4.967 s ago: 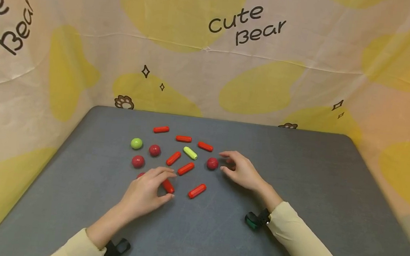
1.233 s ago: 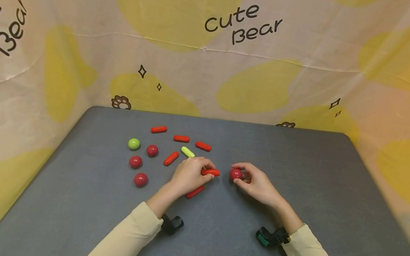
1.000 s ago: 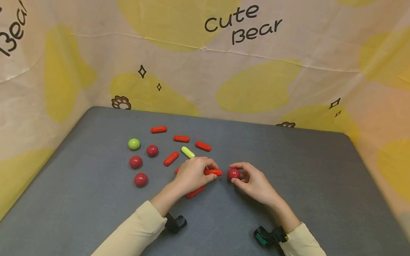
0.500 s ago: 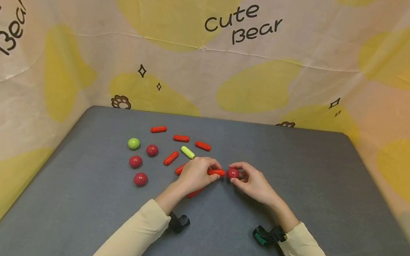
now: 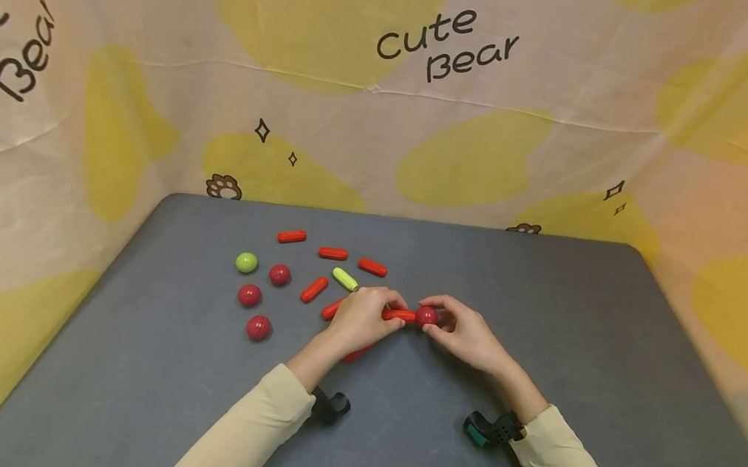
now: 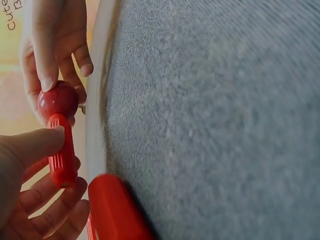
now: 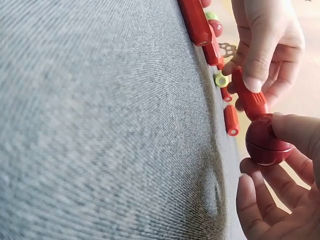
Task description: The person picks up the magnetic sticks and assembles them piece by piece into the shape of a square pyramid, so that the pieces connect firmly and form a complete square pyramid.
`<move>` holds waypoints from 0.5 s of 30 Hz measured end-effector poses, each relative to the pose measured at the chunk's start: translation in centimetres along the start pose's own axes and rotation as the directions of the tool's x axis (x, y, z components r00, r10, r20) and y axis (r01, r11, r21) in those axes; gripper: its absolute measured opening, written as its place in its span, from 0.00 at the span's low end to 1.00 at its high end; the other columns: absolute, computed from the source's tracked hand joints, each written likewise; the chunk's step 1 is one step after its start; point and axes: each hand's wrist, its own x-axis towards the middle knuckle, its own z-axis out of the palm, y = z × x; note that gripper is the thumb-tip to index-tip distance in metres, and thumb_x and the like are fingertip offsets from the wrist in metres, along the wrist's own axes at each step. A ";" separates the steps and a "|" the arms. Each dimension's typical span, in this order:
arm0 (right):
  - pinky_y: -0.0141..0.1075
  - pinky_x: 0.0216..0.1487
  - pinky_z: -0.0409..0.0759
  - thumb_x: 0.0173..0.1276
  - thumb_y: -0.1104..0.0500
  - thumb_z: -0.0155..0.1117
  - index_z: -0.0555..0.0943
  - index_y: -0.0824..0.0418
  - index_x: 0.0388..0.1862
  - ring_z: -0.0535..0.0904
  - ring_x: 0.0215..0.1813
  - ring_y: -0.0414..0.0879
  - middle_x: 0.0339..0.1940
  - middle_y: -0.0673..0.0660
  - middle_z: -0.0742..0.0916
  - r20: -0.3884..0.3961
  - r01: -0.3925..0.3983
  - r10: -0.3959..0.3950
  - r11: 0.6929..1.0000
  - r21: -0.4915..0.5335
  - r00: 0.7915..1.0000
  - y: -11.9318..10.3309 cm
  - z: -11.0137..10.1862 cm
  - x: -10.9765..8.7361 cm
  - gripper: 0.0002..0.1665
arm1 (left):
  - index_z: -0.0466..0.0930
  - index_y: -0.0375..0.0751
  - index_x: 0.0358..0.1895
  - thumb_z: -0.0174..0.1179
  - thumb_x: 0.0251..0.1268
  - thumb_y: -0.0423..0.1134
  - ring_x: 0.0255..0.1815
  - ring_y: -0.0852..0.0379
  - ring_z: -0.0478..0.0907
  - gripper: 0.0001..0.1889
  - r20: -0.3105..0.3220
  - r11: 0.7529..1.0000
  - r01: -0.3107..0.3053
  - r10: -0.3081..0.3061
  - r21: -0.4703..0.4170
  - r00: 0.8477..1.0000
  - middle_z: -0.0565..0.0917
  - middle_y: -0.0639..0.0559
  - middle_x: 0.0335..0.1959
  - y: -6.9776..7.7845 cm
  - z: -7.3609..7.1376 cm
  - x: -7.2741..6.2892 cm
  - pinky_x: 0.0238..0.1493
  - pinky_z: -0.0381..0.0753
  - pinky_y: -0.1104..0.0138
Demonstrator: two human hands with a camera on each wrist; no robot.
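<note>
Near the middle of the table in the head view, my left hand (image 5: 366,318) pinches a short red ribbed plastic rod (image 5: 400,315) between thumb and fingers. The rod points right, and its end meets a dark red ball (image 5: 426,316). My right hand (image 5: 472,337) grips that ball with thumb and fingertips. Both wrist views show the ball (image 6: 59,101) against the end of the rod (image 7: 250,97), held off the table. Beside and partly behind my left hand lie two more red rods, one at its upper left (image 5: 332,308) and one below it (image 5: 357,354).
Several red rods (image 5: 334,253) and a yellow-green rod (image 5: 345,279) lie behind my left hand. To the left sit a green ball (image 5: 247,262) and three red balls (image 5: 259,328). The grey table (image 5: 573,318) ends at a printed cloth backdrop (image 5: 331,111).
From five seconds ago, both hands have taken hold: the left of a red rod, the right of the red ball. In the last second, the rod moved right until it met the ball.
</note>
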 end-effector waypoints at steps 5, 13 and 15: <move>0.31 0.34 0.77 0.59 0.60 0.66 0.75 0.57 0.53 0.79 0.36 0.43 0.43 0.53 0.83 0.004 -0.007 0.007 1.000 0.009 1.000 0.1 0.0 0.0 0.21 | 0.84 0.52 0.37 0.67 0.52 0.42 0.28 0.63 0.73 0.08 0.008 1.000 0.019 -0.019 0.003 1.000 0.80 0.60 0.31 -0.4 -0.6 -0.7 0.28 0.71 0.70; 0.32 0.39 0.78 0.59 0.61 0.66 0.75 0.57 0.54 0.79 0.40 0.42 0.47 0.54 0.82 0.019 -0.002 0.002 1.000 -0.012 1.000 0.5 0.0 -0.2 0.23 | 0.83 0.49 0.40 0.67 0.52 0.40 0.38 0.59 0.78 0.11 -0.030 1.000 0.022 -0.022 0.002 0.999 0.82 0.57 0.37 -1.4 -2.7 -2.4 0.36 0.76 0.65; 0.33 0.40 0.78 0.59 0.61 0.66 0.76 0.57 0.55 0.78 0.41 0.42 0.47 0.53 0.82 0.021 0.006 -0.005 1.000 -0.027 1.000 0.6 -0.1 -0.2 0.23 | 0.83 0.50 0.41 0.67 0.51 0.39 0.37 0.58 0.79 0.12 -0.043 1.000 0.023 -0.024 -0.006 0.999 0.83 0.57 0.37 -1.5 -3.5 -2.9 0.35 0.76 0.64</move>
